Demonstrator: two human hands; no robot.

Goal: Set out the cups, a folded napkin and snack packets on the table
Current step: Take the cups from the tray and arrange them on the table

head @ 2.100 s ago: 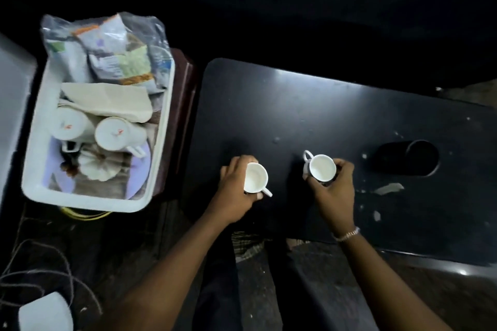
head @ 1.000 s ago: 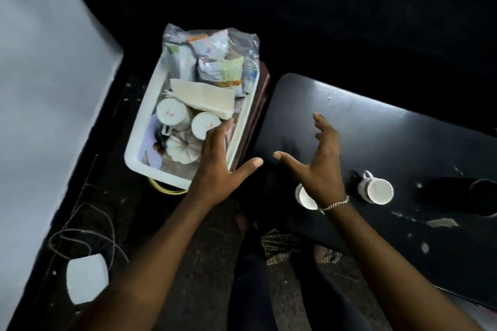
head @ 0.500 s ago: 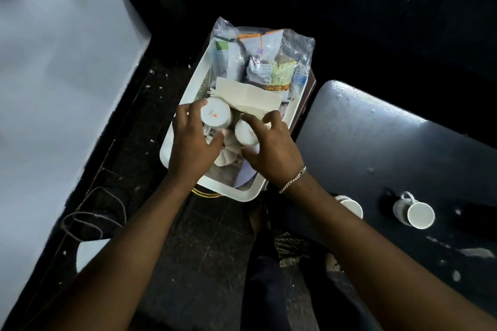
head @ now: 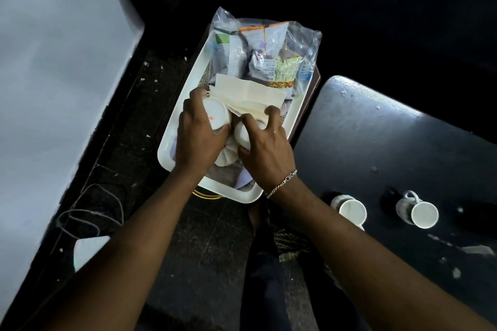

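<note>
Both my hands are inside a white plastic tub [head: 179,126] that stands left of the black table [head: 398,148]. My left hand [head: 197,140] grips an upturned white cup [head: 217,113] with a small red mark. My right hand [head: 265,149] closes around a second white cup [head: 243,135] beside it. A folded cream napkin [head: 248,95] lies just beyond the cups, and a clear bag of snack packets [head: 266,54] fills the tub's far end. Two white cups stand on the table near its front edge, one [head: 351,211] on the left and one [head: 419,213] on the right.
A white ridged lid-like piece [head: 228,157] lies in the tub under my hands. A pale wall or panel [head: 53,75] rises at the left. Loose cable [head: 86,220] and a white object [head: 86,250] lie on the dark floor. My legs are below the table edge.
Earlier I set two cups on the table and let them go. Both hands then moved left into the tub and have closed on two more cups.
</note>
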